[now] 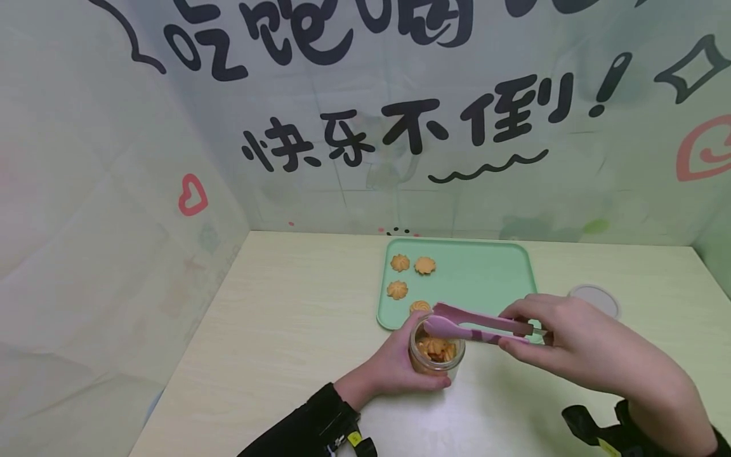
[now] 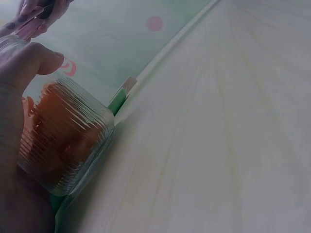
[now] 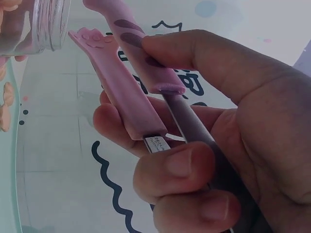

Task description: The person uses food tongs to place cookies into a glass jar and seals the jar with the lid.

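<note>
Jar (image 2: 73,136) looks like glass: stiff, likely slick, breakable; best held round the body, below the rim. Cookies (image 1: 438,348) inside seem light and crumbly, so a gentle nip at the edges should serve. Left hand (image 1: 396,365) grips the jar's side. Right hand (image 1: 577,343) holds pink tongs (image 3: 119,92) between thumb and fingers, tips slightly apart above the jar's mouth. Jar sits left of the right hand, near it but not touching. Tray (image 1: 480,273) beyond, bearing other cookies.
</note>
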The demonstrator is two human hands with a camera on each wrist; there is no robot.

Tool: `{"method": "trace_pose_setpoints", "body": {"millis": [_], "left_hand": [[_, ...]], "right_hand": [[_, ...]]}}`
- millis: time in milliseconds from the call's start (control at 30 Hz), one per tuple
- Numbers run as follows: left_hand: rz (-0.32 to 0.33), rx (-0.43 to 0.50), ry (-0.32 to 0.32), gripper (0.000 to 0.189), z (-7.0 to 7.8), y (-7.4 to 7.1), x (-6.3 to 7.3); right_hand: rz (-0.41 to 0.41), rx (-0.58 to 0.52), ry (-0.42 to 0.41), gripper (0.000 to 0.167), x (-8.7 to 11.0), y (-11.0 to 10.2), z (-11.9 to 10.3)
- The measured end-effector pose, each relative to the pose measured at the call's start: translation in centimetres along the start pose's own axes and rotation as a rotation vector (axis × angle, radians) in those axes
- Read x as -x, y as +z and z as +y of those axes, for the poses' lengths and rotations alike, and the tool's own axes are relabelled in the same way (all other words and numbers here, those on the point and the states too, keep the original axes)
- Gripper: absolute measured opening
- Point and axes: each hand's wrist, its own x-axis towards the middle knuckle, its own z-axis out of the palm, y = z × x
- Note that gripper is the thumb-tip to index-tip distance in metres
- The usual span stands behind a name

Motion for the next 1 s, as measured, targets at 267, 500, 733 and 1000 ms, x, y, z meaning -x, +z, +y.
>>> {"method": "trace_pose_setpoints", "body": {"millis": [267,500,733,1000], "left_hand": [[-0.003,-0.005,0.022,0.092,0.1,0.0,-0.1],[-0.009,0.015,0.022,0.089,0.3,0.0,-0.2],[-0.009,0.013,0.06,0.086,0.2,0.0,-0.3],[-0.007,0.008,0.069,0.085,0.1,0.0,-0.3]], "right_hand": [[0.03,0.024,0.053,0.019,-0.5,-0.2,0.4],[0.024,-0.005,0.252,0.032,-2.2,0.2,1.8],[0.054,-0.056,0.327,0.04,-4.0,2.4,4.3],[0.096,-0.062,0.411,0.044,-5.3,5.0,6.4]]}}
